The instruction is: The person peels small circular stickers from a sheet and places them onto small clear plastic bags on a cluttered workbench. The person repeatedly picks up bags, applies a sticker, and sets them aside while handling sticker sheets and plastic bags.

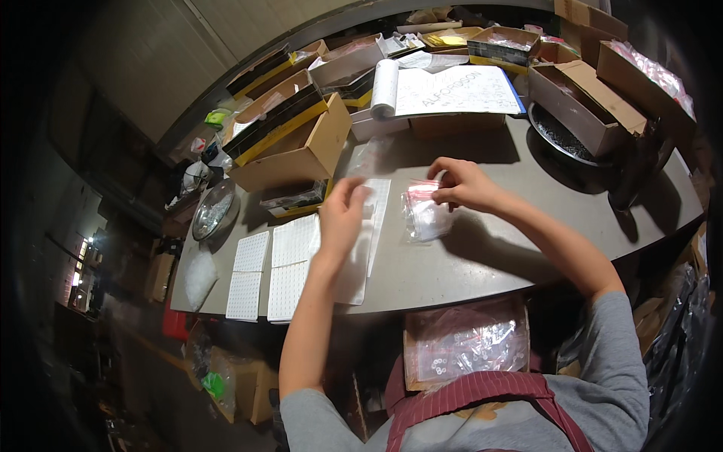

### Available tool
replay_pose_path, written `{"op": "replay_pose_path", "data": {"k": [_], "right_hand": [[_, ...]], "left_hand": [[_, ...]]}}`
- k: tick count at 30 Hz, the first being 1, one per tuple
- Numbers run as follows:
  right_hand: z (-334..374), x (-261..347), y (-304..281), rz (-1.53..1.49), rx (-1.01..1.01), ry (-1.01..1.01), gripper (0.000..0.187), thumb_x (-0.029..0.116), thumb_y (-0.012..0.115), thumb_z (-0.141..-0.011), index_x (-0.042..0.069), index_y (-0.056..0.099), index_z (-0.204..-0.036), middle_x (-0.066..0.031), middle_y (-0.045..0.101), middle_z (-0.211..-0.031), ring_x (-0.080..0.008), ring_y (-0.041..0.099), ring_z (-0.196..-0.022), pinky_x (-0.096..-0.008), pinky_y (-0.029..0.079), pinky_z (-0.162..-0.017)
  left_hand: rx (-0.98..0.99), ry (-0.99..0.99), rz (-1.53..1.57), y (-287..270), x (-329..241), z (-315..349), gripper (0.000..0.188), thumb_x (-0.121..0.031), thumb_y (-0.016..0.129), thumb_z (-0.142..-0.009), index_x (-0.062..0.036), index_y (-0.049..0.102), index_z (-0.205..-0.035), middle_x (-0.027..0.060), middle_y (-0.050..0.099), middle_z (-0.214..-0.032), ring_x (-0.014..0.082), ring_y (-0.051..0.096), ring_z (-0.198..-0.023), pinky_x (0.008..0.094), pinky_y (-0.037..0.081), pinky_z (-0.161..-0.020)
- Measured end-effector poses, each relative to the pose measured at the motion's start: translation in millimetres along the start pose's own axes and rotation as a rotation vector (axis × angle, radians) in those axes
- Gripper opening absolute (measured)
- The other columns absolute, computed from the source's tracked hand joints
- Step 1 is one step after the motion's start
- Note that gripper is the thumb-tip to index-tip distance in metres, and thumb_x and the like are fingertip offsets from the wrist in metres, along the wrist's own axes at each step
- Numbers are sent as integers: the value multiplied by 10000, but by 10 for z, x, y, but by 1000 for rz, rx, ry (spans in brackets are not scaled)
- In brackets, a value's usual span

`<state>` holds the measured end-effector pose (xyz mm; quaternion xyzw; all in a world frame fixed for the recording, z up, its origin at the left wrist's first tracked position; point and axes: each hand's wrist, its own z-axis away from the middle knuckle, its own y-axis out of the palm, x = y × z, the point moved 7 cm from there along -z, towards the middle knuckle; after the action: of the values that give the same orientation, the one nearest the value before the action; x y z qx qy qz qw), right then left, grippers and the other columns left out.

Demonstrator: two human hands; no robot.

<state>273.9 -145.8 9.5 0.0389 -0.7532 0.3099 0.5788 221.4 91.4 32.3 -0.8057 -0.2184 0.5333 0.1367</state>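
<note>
On the table in front of me lies a small stack of clear zip bags [426, 218] with red strips along the top. My right hand [465, 185] is over the upper end of the stack, its fingers curled together at the red-striped edge of a bag. My left hand [346, 215] is raised above white sheets [379, 207], and motion blurs its fingertips. Whether anything is between those fingers does not show. Left of it lie two stacks of printed label sheets [292, 260] [247, 276].
A carton of clear bags with small ring-shaped parts [467, 343] sits at my lap. Open cardboard boxes [297, 147] line the back and left. Behind the bags lies an open notepad [452, 90]. Round bowls stand left [215, 211] and right [561, 135]; a white bag [200, 279] lies at the left edge.
</note>
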Motion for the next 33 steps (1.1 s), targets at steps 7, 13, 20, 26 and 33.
{"op": "replay_pose_path", "data": {"k": [7,13,20,26,33], "right_hand": [[300,51,-139,681,-354,-501,306,-3,646,-788,10,618,-1093,-178,630,-1131,-368,627,-1030,-463,499,-863],[572,-205,282,684,53,-654,455,-29,640,-800,37,633,-1250,-176,584,-1400,-390,596,-1205,-469,470,-1030],[735,-123,-62,370,-26,-521,269,30,652,-896,-6,680,-1161,-177,686,-1240,-347,628,-1185,-436,493,-1011],[825,900,194,9,15,-612,441,315,696,-958,2,621,-1259,-158,669,-1210,-295,647,-1105,-389,507,-973],[993,938,323,-80,42,-484,282,229,697,-943,-8,658,-1092,-154,711,-978,-266,695,-870,-359,548,-783]], "left_hand": [[-50,76,-728,-434,720,125,426,-32,616,-819,-77,666,-1240,191,549,-1339,389,492,-1274,492,372,-1086],[-126,187,-662,-573,471,237,200,8,605,-779,-18,679,-964,163,613,-1191,351,560,-1154,450,431,-1026],[-107,362,-541,-740,-562,605,278,88,621,-756,-24,675,-1004,116,711,-932,270,694,-808,350,558,-757],[-43,536,-455,-451,-1177,931,320,118,618,-671,-4,666,-963,132,686,-896,296,676,-789,357,554,-697],[-10,226,61,-139,-1203,953,294,22,741,-780,-6,684,-1068,81,713,-944,191,687,-883,273,524,-786]]}}
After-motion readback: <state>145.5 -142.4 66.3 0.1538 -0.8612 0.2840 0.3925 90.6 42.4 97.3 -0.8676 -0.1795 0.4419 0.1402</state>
